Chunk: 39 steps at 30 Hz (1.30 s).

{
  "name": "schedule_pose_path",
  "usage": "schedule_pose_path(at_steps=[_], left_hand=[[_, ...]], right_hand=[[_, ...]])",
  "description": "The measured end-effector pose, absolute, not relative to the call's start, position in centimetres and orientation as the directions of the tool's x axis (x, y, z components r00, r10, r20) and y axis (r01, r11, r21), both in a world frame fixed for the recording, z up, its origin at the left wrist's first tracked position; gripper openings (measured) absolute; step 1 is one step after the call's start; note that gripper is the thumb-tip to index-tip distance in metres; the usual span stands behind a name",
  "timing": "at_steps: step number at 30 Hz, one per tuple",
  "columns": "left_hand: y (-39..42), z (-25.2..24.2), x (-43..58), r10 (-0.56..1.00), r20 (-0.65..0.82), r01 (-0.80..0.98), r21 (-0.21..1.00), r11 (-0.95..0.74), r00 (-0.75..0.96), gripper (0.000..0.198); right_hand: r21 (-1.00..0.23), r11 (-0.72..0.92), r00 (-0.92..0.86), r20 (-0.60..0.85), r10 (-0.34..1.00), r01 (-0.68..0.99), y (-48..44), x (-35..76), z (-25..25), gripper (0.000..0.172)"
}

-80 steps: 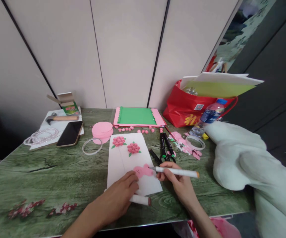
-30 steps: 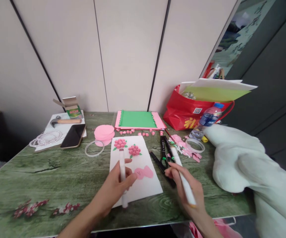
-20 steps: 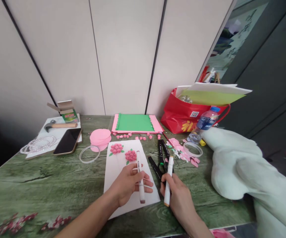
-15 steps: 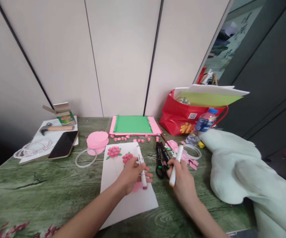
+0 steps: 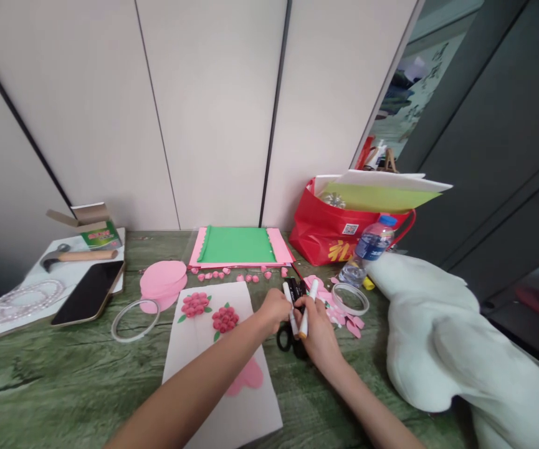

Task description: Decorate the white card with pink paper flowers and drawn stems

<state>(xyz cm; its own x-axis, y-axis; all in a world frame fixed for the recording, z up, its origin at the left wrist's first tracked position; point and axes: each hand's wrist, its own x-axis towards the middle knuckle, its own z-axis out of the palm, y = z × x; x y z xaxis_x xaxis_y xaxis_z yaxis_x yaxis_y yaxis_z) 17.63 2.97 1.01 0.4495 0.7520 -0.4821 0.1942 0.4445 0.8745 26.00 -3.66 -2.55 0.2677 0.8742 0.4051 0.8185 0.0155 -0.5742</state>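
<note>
My right hand (image 5: 319,329) is closed around a white marker (image 5: 310,305) with an orange-tan lower end. My left hand (image 5: 276,308) reaches across the paper, its fingers closed at a second white marker (image 5: 290,312). Both markers stand side by side where the hands meet, their tips partly hidden by fingers. Beneath and behind them lie black-handled scissors (image 5: 283,337) and black pens (image 5: 297,287), partly covered. Under my left forearm, a white sheet (image 5: 260,411) bears two raised pink flower clusters (image 5: 225,318) with green leaves and a flat pink shape (image 5: 250,377).
Tape rolls (image 5: 114,324) and pink paper circles (image 5: 162,280) lie left; small pink roses (image 5: 225,272) line up before a green sheet (image 5: 236,244). Rightward are pink scraps (image 5: 354,325), a bottle (image 5: 367,249), a red bag (image 5: 316,234) and a white plush (image 5: 423,337). A phone (image 5: 89,293) and hammer (image 5: 86,255) sit far left.
My left hand has moved right from above the paper, bringing its marker against the one in my right hand. The view has turned slightly, so the table's things sit further left.
</note>
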Motion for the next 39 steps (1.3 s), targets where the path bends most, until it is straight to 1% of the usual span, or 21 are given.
schedule_pose_path(at_steps=[5, 9, 11, 14, 17, 19, 21, 22, 23, 24, 25, 26, 27, 28, 29, 31, 33, 34, 35, 38, 39], left_hand=[[2.7, 1.2, 19.6, 0.741, -0.422, 0.145, 0.9, 0.411, 0.522, 0.027], [2.7, 1.8, 20.1, 0.745, -0.336, 0.064, 0.928, 0.368, 0.576, 0.014], [2.9, 2.0, 19.7, 0.753, -0.289, 0.031, 0.941, 0.337, 0.591, 0.013], [3.1, 2.6, 17.9, 0.777, -0.216, -0.002, 0.963, 0.269, 0.591, 0.015], [3.0, 3.6, 14.3, 0.816, -0.135, -0.013, 0.985, 0.172, 0.562, 0.025], [2.5, 4.2, 11.3, 0.842, -0.081, 0.007, 0.996, 0.091, 0.533, 0.033], [1.5, 4.7, 8.2, 0.873, -0.006, 0.065, 0.997, -0.03, 0.487, 0.036], [0.8, 4.9, 6.9, 0.876, 0.141, 0.197, 0.947, -0.256, 0.461, 0.039], [0.1, 4.9, 5.7, 0.848, 0.266, 0.317, 0.842, -0.436, 0.459, 0.043], [-0.6, 5.0, 4.6, 0.811, 0.348, 0.418, 0.721, -0.552, 0.47, 0.045], [-1.3, 5.0, 3.6, 0.778, 0.394, 0.51, 0.594, -0.622, 0.49, 0.043], [-1.9, 5.0, 2.7, 0.761, 0.389, 0.578, 0.497, -0.648, 0.519, 0.037], [-2.5, 5.1, 1.9, 0.763, 0.347, 0.624, 0.44, -0.646, 0.546, 0.029], [-3.1, 5.1, 1.2, 0.776, 0.279, 0.653, 0.423, -0.628, 0.566, 0.021], [-3.5, 5.3, 0.5, 0.789, 0.196, 0.663, 0.448, -0.6, 0.582, 0.018], [-4.3, 5.5, -0.5, 0.789, 0.052, 0.627, 0.576, -0.525, 0.612, 0.027], [-4.9, 5.4, -1.0, 0.776, -0.015, 0.56, 0.701, -0.442, 0.631, 0.033], [-5.2, 5.3, -1.1, 0.783, -0.019, 0.543, 0.73, -0.414, 0.622, 0.034], [-5.5, 5.2, -1.0, 0.806, -0.01, 0.552, 0.733, -0.397, 0.592, 0.033], [-6.3, 4.7, -0.9, 0.891, 0.063, 0.642, 0.671, -0.371, 0.45, 0.027], [-6.5, 4.7, -1.0, 0.902, 0.071, 0.638, 0.683, -0.355, 0.426, 0.028]], right_hand=[[-0.555, 0.096, 0.212, 0.465, 0.859, 0.826, -2.7, 28.5, -2.6, 0.02], [-0.564, 0.112, 0.204, 0.467, 0.86, 0.818, -2.0, 31.0, -3.5, 0.018], [-0.586, 0.116, 0.215, 0.464, 0.859, 0.802, -1.9, 31.8, -3.8, 0.019], [-0.656, 0.127, 0.28, 0.478, 0.832, 0.744, -2.2, 32.2, -2.9, 0.027], [-0.745, 0.146, 0.425, 0.517, 0.743, 0.651, -2.9, 31.7, -0.6, 0.039], [-0.822, 0.194, 0.508, 0.497, 0.703, 0.536, -3.5, 30.4, 1.2, 0.044], [-0.911, 0.251, 0.536, 0.397, 0.745, 0.326, -3.9, 28.1, 2.5, 0.046], [-0.947, 0.269, 0.521, 0.321, 0.791, 0.177, -4.1, 26.6, 2.9, 0.046], [-0.965, 0.26, 0.476, 0.237, 0.847, 0.017, -4.3, 24.9, 3.2, 0.046], [-0.967, 0.221, 0.402, 0.154, 0.902, -0.125, -4.5, 23.1, 3.3, 0.046], [-0.957, 0.16, 0.324, 0.076, 0.943, -0.241, -4.6, 21.4, 3.4, 0.046], [-0.94, 0.104, 0.252, 0.019, 0.968, -0.326, -4.7, 19.8, 3.3, 0.048], [-0.921, 0.055, 0.191, -0.022, 0.981, -0.385, -4.8, 18.4, 3.2, 0.048], [-0.906, 0.021, 0.154, -0.049, 0.987, -0.423, -4.9, 17.3, 3.0, 0.047], [-0.897, -0.001, 0.132, -0.066, 0.989, -0.443, -5.0, 16.4, 2.9, 0.047], [-0.894, -0.027, 0.114, -0.087, 0.99, -0.448, -5.1, 15.2, 2.6, 0.046], [-0.904, -0.04, 0.109, -0.095, 0.99, -0.426, -5.2, 14.5, 2.5, 0.046], [-0.91, -0.04, 0.114, -0.095, 0.989, -0.412, -5.2, 14.1, 2.5, 0.046], [-0.916, -0.04, 0.125, -0.098, 0.987, -0.4, -5.3, 13.8, 2.5, 0.045], [-0.923, -0.053, 0.164, -0.123, 0.979, -0.38, -5.3, 13.4, 2.9, 0.041], [-0.924, -0.055, 0.171, -0.128, 0.977, -0.379, -5.1, 13.6, 3.1, 0.039]])
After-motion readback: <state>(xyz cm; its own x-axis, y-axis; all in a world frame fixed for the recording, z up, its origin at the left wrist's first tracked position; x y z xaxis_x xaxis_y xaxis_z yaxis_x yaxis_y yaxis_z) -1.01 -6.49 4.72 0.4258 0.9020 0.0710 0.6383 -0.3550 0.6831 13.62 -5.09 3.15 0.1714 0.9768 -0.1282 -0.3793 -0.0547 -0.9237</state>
